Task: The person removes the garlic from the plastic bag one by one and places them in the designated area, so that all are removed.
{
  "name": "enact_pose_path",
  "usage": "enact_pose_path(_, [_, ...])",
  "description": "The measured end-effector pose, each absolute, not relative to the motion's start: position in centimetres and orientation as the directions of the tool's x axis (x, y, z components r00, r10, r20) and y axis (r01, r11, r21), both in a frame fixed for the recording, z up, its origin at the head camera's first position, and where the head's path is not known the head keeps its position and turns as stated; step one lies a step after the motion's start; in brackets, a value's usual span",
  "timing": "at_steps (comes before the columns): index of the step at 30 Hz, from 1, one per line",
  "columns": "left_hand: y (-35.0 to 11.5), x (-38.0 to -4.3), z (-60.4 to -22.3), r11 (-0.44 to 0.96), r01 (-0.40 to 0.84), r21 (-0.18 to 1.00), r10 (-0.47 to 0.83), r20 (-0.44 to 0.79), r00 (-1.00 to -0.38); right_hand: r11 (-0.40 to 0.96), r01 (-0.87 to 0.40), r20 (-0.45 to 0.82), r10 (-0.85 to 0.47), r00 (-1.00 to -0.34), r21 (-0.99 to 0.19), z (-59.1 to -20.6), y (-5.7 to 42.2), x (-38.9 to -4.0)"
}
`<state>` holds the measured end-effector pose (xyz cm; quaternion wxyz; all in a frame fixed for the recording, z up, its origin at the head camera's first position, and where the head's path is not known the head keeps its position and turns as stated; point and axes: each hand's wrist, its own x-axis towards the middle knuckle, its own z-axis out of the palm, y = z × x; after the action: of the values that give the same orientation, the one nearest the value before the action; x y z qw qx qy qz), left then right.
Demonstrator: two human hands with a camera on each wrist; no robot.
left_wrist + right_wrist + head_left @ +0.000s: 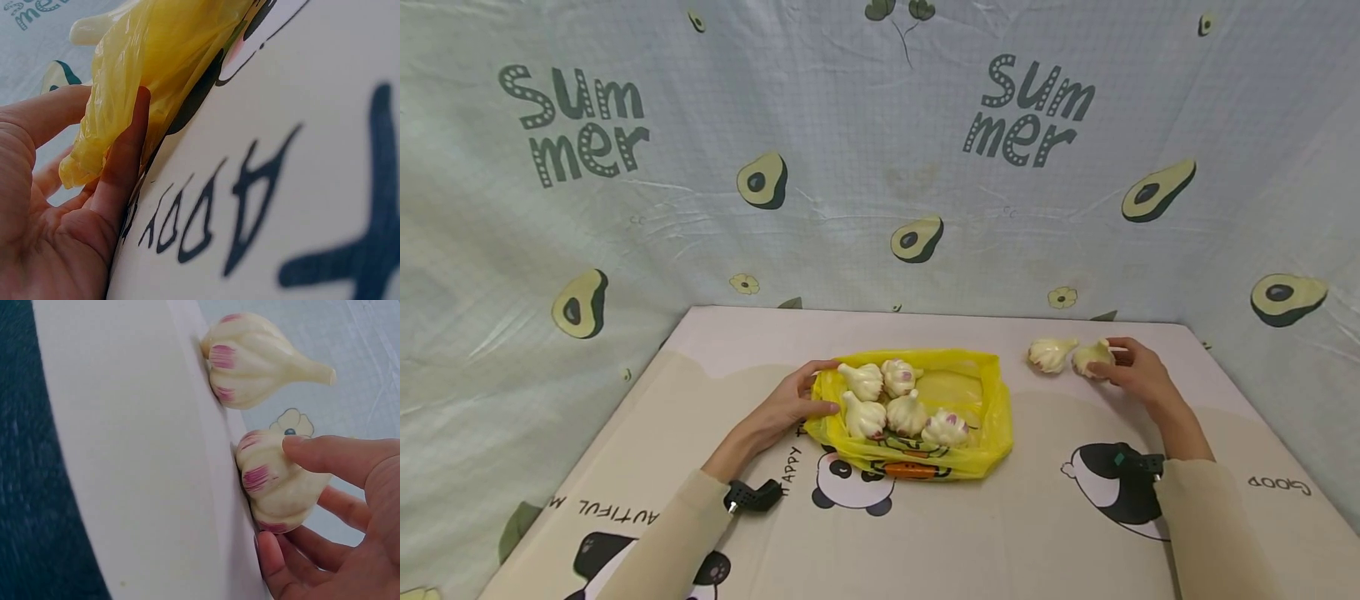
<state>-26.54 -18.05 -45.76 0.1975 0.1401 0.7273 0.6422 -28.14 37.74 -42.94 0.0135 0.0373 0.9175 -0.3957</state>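
1 garlic (281, 490) in R grip (1141, 375)

I can't tell home from studio — I see an avocado-print curtain (842, 142) around a panda-print surface (985, 533).

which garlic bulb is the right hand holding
The rightmost bulb, outside the yellow bag: the right hand grips it, but not its loose neighbour or the five bagged bulbs.

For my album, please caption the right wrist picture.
A right hand holds one garlic bulb beside another bulb.
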Motion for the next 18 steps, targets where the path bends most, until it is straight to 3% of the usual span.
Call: enact_pose_path(18, [-18.0, -26.6, -45.9, 0.151, -0.048, 0.987, 0.436, -0.110, -0.893, 0.688, 0.078, -0.052, 0.058, -0.997, -0.721, -41.8, 38.0, -27.8])
